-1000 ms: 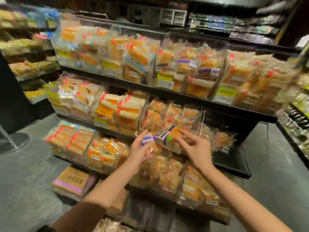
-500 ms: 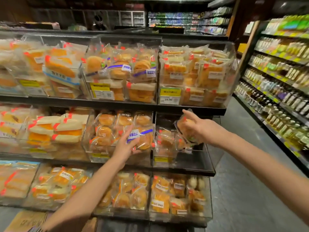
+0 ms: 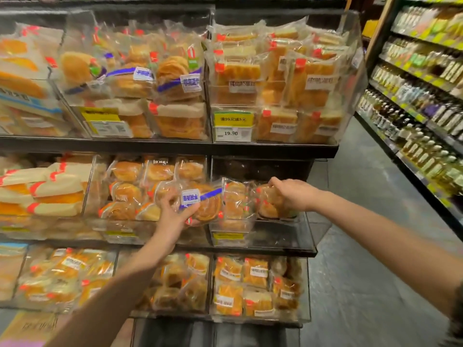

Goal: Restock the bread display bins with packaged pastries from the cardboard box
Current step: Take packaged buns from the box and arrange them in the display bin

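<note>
My left hand [image 3: 172, 216] grips a clear-wrapped round pastry with a blue stripe and white label [image 3: 200, 204] in front of the middle shelf. My right hand [image 3: 293, 194] holds a second packaged pastry [image 3: 269, 204] inside the right clear bin of the middle shelf [image 3: 283, 236], which is only partly filled; a few packs [image 3: 236, 204] stand at its left side. A corner of the cardboard box [image 3: 27, 326] shows at the bottom left on the floor.
Clear bins full of packaged bread fill the top shelf [image 3: 275, 78], the middle left [image 3: 140, 189] and the bottom shelf [image 3: 250, 284]. A yellow price tag [image 3: 233, 126] reads 19.90. Bottle shelves [image 3: 426, 108] line the aisle on the right, with grey floor [image 3: 363, 221] between.
My right hand has moved down and into the right middle bin with its pastry. My left hand has stayed in front of the middle shelf with the striped pack. The view has come closer.
</note>
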{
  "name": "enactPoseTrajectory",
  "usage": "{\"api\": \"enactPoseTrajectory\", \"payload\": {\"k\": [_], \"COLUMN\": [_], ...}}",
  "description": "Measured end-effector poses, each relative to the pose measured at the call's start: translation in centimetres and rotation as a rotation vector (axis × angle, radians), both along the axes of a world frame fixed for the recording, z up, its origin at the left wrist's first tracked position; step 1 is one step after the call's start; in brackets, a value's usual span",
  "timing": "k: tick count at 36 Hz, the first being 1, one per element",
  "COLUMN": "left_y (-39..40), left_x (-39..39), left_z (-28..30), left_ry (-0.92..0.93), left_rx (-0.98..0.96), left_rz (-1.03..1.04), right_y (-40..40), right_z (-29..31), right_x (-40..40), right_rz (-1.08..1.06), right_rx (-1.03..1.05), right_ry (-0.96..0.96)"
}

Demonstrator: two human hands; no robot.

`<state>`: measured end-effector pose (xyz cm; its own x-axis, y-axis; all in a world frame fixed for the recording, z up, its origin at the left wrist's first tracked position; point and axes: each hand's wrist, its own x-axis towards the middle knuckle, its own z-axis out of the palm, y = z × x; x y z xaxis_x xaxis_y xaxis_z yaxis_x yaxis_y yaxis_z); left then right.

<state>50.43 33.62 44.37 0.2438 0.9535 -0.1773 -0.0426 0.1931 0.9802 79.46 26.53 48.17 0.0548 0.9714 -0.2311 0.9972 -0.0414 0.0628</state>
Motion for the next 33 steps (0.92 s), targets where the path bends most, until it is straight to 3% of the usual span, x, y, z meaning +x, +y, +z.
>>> {"api": "enactPoseTrajectory", "payload": {"k": [7, 20, 23, 26, 28, 29, 33], "left_y": [0.4, -0.1, -0.4, -0.4, -0.7, -0.9, -2.3], "left_x": [-0.2, -1.4, -0.8, -0.3, 0.5, 0.9, 3.1], "left_z": [0.0, 2.0, 3.2, 4.1, 4.7, 4.9, 5.4], "left_ry": [0.058, 0.296, 0.390, 0.467, 0.534, 0.555, 0.531], "left_rx": [0.043, 0.131, 0.189, 0.250, 0.296, 0.319, 0.390], "left_rz": [-0.045, -0.102, -0.162, -0.290, -0.380, -0.415, -0.497], "right_y": [2.4, 2.8, 2.3, 1.0, -0.2, -0.8, -2.0], "right_z": [-4.1, -6.0, -3.1, 1.5, 4.4, 5.5, 6.7], "right_x": [0.1, -0.8, -2.0, -4.2, -5.6, -6.2, -7.7], "right_rz": [0.049, -0.020, -0.052, -0.006, 0.032, 0.052, 0.187], "right_rx": [0.033, 0.066, 0.141, 0.271, 0.251, 0.206, 0.140], "right_ry": [0.137, -0.142, 0.032, 0.541, 0.806, 0.834, 0.619]}}
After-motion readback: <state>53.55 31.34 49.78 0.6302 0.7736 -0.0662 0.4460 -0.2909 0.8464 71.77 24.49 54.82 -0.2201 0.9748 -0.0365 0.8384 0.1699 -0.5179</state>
